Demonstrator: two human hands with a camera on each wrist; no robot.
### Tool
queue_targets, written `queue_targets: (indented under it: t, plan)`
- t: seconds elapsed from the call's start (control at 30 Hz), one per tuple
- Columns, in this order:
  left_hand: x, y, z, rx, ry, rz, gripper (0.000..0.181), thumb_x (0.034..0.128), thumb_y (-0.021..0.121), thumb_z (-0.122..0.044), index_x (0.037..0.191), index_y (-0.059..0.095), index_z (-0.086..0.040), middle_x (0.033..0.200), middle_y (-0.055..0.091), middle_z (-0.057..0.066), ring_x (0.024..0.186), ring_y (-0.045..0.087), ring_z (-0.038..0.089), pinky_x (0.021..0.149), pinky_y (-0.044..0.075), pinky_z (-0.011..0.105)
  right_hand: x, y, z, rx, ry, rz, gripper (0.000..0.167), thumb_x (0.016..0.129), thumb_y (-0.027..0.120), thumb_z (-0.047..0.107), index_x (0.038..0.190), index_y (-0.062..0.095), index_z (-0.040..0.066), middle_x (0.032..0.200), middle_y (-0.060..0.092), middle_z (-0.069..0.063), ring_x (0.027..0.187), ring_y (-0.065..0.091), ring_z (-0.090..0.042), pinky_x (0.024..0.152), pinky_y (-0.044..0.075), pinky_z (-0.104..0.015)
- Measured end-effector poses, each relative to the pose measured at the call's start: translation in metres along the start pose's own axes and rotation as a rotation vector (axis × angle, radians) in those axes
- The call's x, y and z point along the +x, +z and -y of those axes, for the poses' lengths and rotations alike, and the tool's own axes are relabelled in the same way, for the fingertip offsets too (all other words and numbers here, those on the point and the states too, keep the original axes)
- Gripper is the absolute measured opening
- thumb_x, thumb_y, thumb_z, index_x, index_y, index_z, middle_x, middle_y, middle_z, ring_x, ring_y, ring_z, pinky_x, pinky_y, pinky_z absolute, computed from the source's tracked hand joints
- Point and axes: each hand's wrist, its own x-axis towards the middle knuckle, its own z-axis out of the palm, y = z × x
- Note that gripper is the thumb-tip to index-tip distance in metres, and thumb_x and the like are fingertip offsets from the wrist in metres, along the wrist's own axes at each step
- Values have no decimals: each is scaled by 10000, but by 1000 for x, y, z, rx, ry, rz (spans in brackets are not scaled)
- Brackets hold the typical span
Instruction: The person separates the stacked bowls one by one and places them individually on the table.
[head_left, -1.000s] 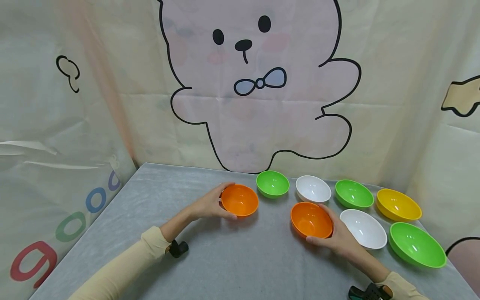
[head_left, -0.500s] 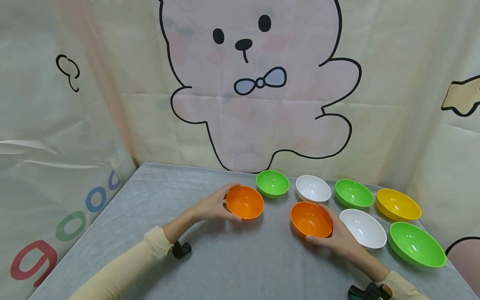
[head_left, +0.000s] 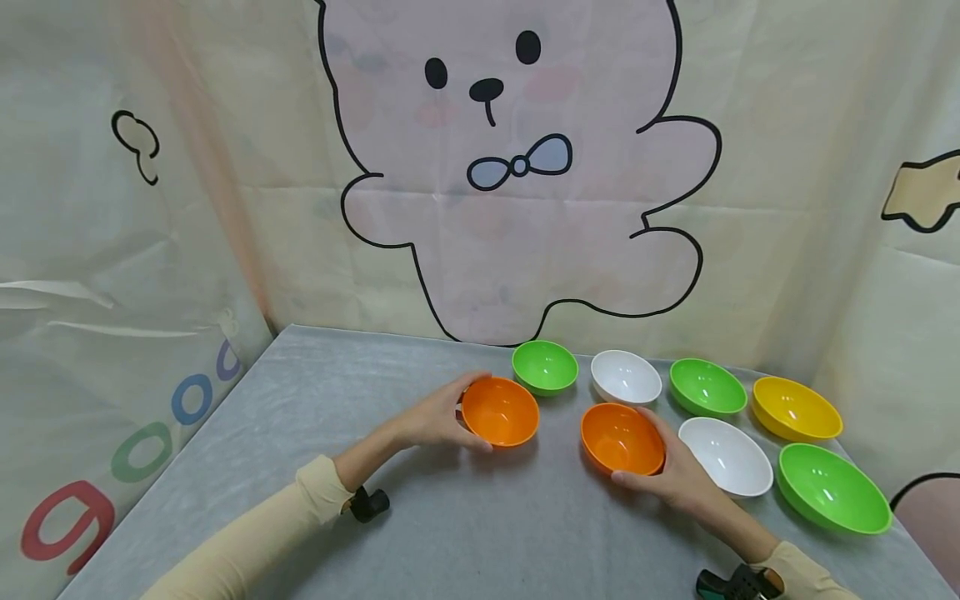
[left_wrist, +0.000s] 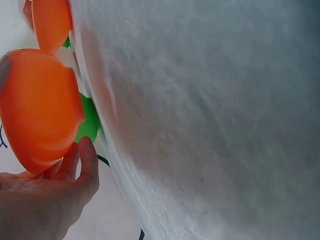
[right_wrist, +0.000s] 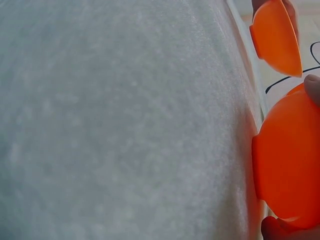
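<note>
My left hand [head_left: 444,415] grips an orange bowl [head_left: 501,412] by its left side, thumb at the near edge and fingers at the far side. In the left wrist view this bowl [left_wrist: 42,107] hangs above the cloth, its foot apart from it. A second, similar orange bowl [head_left: 621,439] stands to the right, with my right hand [head_left: 681,471] holding its right side between thumb and fingers. From the right wrist view, that bowl [right_wrist: 290,160] has its foot at or very near the cloth. A gap separates the two orange bowls.
Behind them a small green bowl [head_left: 545,367] and a white bowl [head_left: 626,377] stand in a row with another green bowl [head_left: 707,387] and a yellow one [head_left: 797,409]. Right of my right hand are a white bowl [head_left: 727,456] and a large green bowl [head_left: 833,487]. Grey cloth [head_left: 480,533] covers the table.
My left hand has carried its orange bowl to the right and a little nearer, toward the other orange bowl. My right hand and its bowl have stayed in place.
</note>
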Motion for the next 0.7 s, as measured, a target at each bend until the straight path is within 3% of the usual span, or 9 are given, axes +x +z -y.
queue_targets:
  t: [0.4, 0.53, 0.7]
  plan:
    - [7, 11, -3, -20, 21, 8, 1019, 750, 923, -272, 1562, 335, -89, 1427, 489, 5, 1261, 484, 195, 969, 482, 323, -1, 1, -1, -6, -8, -5, 1038, 791, 889, 325, 1568, 260, 47, 1414, 497, -192, 1215, 520, -347, 925, 493, -353]
    - [11, 17, -6, -23, 47, 13, 1039, 745, 927, -263, 1566, 323, -62, 1426, 492, 24, 1261, 484, 208, 987, 467, 349, -1, 1, -1, -11, -23, -18, 1029, 790, 895, 310, 1564, 272, 43, 1406, 508, -192, 1207, 527, -339, 941, 490, -411]
    - [13, 25, -6, 1, 26, 16, 1040, 742, 926, -299, 1569, 330, -92, 1445, 486, 20, 1267, 486, 197, 1022, 437, 375, -1, 1, 0, -18, -31, -21, 1020, 794, 892, 315, 1561, 278, 43, 1402, 513, -189, 1202, 531, -336, 944, 486, -449]
